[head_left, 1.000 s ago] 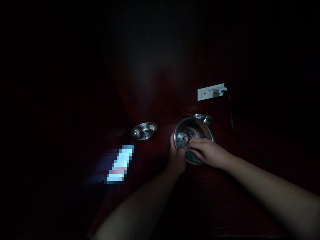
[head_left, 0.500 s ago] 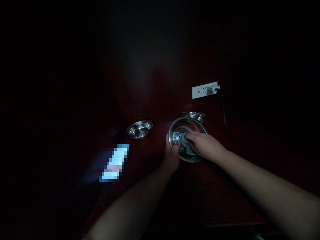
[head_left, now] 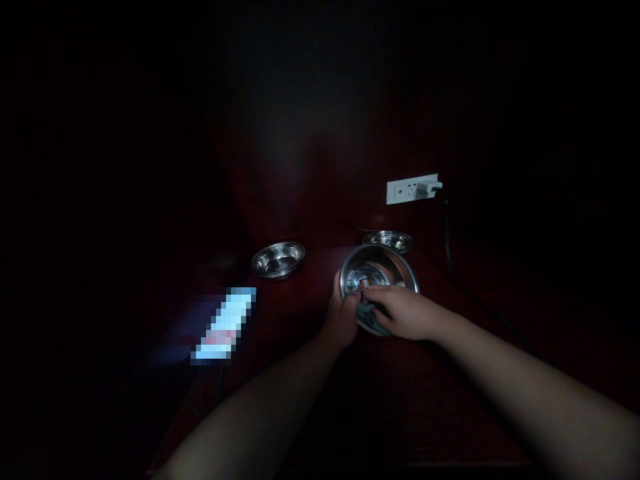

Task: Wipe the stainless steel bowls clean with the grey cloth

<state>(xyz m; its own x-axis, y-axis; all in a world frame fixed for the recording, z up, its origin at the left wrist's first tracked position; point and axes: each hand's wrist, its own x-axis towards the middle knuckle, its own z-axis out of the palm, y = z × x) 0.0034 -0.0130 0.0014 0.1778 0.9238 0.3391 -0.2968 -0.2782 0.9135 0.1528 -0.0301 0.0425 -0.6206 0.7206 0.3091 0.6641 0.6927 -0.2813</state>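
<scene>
A shiny metal bowl (head_left: 400,270) is tilted toward me, its inside facing the camera. My left hand (head_left: 344,313) grips its left rim, thumb inside and fingers round the outer wall. Inside the bowl, my right hand (head_left: 400,310) is closed on a crumpled grey-green cloth (head_left: 370,317), pressed near the lower wall. A small label with red and orange (head_left: 365,283) shows on the bowl's bottom, just above my right fingertips. Part of the cloth is hidden under my right hand.
A shallow metal dish (head_left: 279,260) sits to the left, and another metal dish (head_left: 387,240) stands behind the bowl. A lit, pixelated screen (head_left: 225,327) lies at the left. A wall socket (head_left: 413,189) holds a plug with a dark cable (head_left: 447,233). The surroundings are very dark.
My right hand has moved down and a little left inside the bowl with the cloth, uncovering the coloured label. My left hand keeps its hold on the rim.
</scene>
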